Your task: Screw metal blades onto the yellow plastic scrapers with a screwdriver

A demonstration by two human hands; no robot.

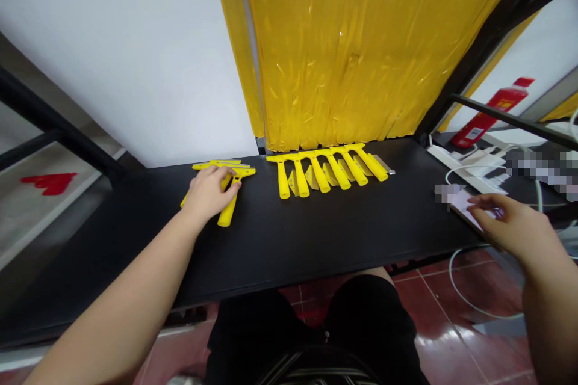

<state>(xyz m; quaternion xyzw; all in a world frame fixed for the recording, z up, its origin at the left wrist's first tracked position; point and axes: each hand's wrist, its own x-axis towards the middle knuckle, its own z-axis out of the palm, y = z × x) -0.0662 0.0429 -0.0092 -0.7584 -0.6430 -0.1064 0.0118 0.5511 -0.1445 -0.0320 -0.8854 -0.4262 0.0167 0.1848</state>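
My left hand is closed over a yellow T-shaped scraper on the black tabletop, thumb against its neck. Beneath and behind the hand lie other yellow scrapers, partly covered. To the right, several more of these scrapers form an overlapping row, handles toward me, with thin flat blades or plates showing between some handles. My right hand is at the table's right end, thumb and index finger bent close together on a phone. Its other fingers are mostly hidden.
A white power strip with cables stands beyond the phone. Behind it leans a red bottle. Yellow plastic-wrapped stock and a white panel rise along the back. Black metal frame bars flank both sides. A red object lies far left.
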